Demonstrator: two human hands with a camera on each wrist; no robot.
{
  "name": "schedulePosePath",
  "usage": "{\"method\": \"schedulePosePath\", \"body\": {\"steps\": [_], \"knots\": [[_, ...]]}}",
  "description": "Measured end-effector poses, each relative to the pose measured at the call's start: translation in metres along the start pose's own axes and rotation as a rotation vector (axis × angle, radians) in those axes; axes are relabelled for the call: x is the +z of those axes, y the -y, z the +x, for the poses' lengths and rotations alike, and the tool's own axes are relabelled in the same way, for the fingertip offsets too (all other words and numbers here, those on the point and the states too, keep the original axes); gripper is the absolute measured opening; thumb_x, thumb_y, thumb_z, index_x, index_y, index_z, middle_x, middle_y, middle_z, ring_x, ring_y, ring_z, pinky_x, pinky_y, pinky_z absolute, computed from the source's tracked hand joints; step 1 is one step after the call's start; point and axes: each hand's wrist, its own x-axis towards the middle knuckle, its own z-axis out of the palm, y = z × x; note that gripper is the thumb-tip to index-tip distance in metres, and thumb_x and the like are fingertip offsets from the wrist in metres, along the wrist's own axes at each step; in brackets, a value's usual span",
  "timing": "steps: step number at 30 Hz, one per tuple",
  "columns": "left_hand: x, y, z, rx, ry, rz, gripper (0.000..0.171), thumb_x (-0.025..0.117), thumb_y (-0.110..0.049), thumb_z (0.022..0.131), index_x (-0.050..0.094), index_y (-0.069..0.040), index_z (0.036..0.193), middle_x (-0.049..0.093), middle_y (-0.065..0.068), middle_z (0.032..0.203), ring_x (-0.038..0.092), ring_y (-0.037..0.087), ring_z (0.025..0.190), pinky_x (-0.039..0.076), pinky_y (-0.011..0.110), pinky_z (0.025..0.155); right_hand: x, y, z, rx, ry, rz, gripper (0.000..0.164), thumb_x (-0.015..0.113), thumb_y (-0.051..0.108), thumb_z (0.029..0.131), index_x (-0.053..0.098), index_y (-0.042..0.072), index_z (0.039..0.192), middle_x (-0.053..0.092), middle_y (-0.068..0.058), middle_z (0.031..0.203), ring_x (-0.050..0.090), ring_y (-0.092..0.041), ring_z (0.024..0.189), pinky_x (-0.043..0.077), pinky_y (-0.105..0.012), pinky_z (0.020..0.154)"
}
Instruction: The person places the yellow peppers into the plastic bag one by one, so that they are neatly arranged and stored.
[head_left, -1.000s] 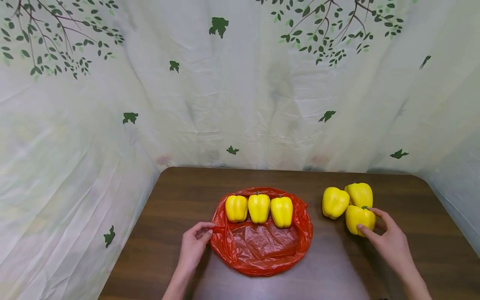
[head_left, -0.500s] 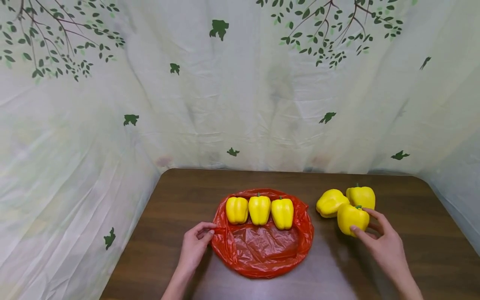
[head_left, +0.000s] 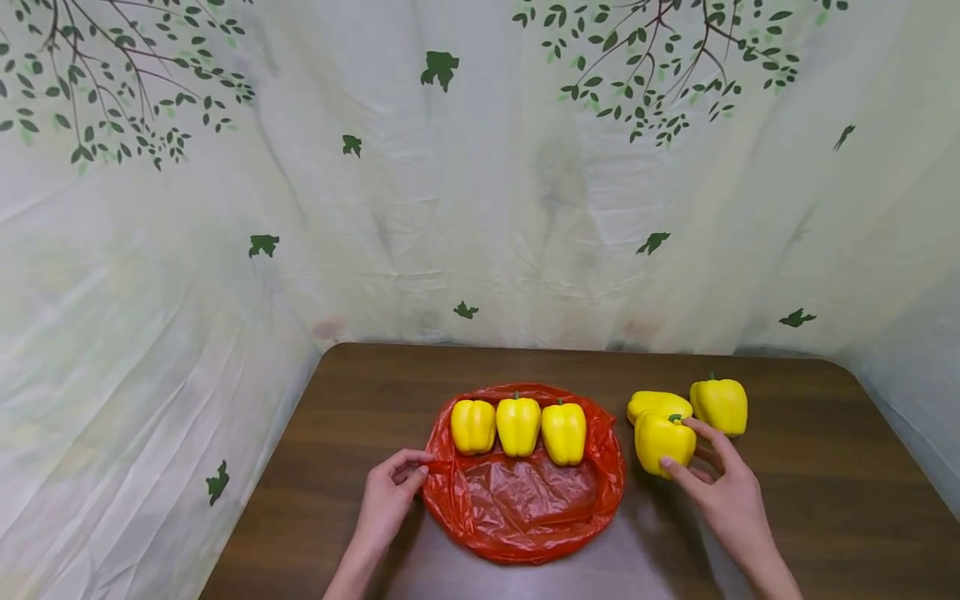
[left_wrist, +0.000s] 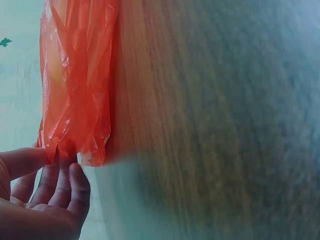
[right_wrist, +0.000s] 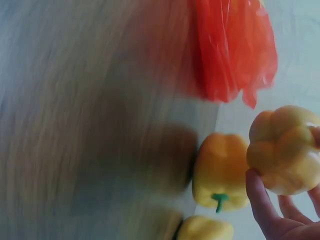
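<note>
A red plastic bag [head_left: 525, 533] lies spread with its mouth up at the middle of the table, three yellow bell peppers [head_left: 518, 426] in a row along its far side. My left hand [head_left: 388, 492] pinches the bag's left rim between thumb and fingers; the left wrist view shows the gathered red film [left_wrist: 75, 100] at the fingertips. My right hand [head_left: 723, 492] grips another yellow bell pepper [head_left: 663, 444] by its side, just right of the bag. In the right wrist view this held pepper [right_wrist: 282, 150] appears lifted off the table, its stem turned away from the camera.
Behind the held pepper, one yellow bell pepper [head_left: 651, 403] lies on its side, partly hidden. Another [head_left: 720, 406] stands to its right. A brown wood-grain table [head_left: 390, 375] reaches back to a pale leaf-printed cloth [head_left: 510, 208].
My right hand has lifted a pepper and carried it left toward the bag. The pepper beside it has tipped over and shifted slightly left. My left hand has kept its hold on the rim.
</note>
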Motion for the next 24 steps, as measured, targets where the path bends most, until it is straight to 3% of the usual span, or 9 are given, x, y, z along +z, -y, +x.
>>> {"method": "schedulePosePath", "body": {"steps": [3, 8, 16, 24], "knots": [[-0.001, 0.001, -0.002, 0.015, -0.002, -0.010, 0.016, 0.065, 0.002, 0.090, 0.073, -0.004, 0.103, 0.067, 0.012, 0.093, 0.055, 0.024, 0.064, 0.041, 0.024, 0.048, 0.009, 0.004, -0.003, 0.007, 0.018, 0.014, 0.065, 0.077, 0.034, 0.086, 0.047, 0.014, 0.140, 0.044, -0.016, 0.142, 0.054, -0.038, 0.116, 0.049, -0.011, 0.075], [0.001, 0.001, -0.002, 0.034, -0.007, -0.018, 0.017, 0.064, 0.005, 0.089, 0.073, -0.003, 0.101, 0.067, 0.012, 0.090, 0.054, 0.021, 0.063, 0.041, 0.023, 0.049, 0.019, 0.011, -0.007, 0.039, 0.042, 0.031, 0.067, 0.078, 0.036, 0.084, 0.047, 0.017, 0.141, 0.043, -0.016, 0.143, 0.053, -0.040, 0.118, 0.053, -0.019, 0.078], [0.002, -0.004, 0.006, 0.060, -0.005, 0.004, 0.020, 0.062, 0.008, 0.089, 0.073, -0.003, 0.102, 0.066, 0.013, 0.100, 0.056, 0.020, 0.072, 0.047, 0.025, 0.056, 0.035, 0.028, -0.012, 0.004, 0.101, 0.105, 0.064, 0.078, 0.033, 0.085, 0.048, 0.019, 0.140, 0.046, -0.010, 0.142, 0.054, -0.035, 0.118, 0.054, -0.035, 0.085], [0.002, -0.005, 0.004, 0.020, -0.013, -0.026, 0.017, 0.063, 0.005, 0.090, 0.072, -0.002, 0.103, 0.066, 0.013, 0.095, 0.055, 0.018, 0.066, 0.046, 0.025, 0.054, 0.063, 0.049, -0.019, -0.066, 0.166, 0.145, 0.061, 0.080, 0.034, 0.082, 0.053, 0.022, 0.136, 0.050, -0.002, 0.139, 0.056, -0.028, 0.116, 0.054, -0.035, 0.086]]}}
